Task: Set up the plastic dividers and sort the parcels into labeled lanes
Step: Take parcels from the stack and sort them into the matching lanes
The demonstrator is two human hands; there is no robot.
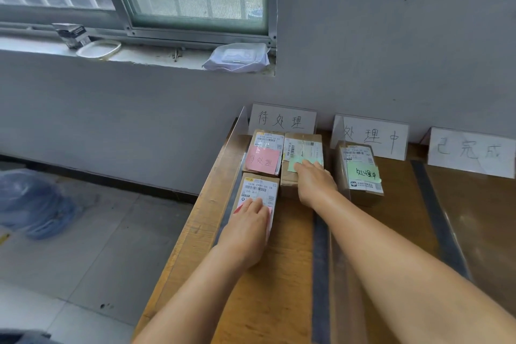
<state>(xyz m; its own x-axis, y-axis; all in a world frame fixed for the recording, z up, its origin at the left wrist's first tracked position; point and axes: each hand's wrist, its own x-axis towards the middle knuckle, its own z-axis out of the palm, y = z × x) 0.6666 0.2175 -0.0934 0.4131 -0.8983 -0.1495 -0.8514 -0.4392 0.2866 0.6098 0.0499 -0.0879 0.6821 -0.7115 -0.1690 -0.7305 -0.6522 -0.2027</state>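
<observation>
Here we read three handwritten signs against the wall: 待处理 [282, 119], 处理中 [372, 137] and 已完成 [472, 151]. In the first lane, our left hand [245, 227] lies flat on the near parcel [258, 190], fingers straight and released, covering most of a pink note; its shipping label reads partly "C989 00 26". Behind it sits a parcel with a pink note marked 待处理 [264, 161]. Our right hand [314, 180] rests on the parcel beside that one [303, 148], fingers extended and gripping nothing, hiding the writing on its green note. Across a clear plastic divider [339, 232], a parcel with a green 处理中 note [360, 173] stands in the second lane. Another divider [237, 137] edges the desk [279, 274]. On the windowsill lie a wipes pack [237, 57], a white oval dish [99, 49] and a dark box too blurred to read.
</observation>
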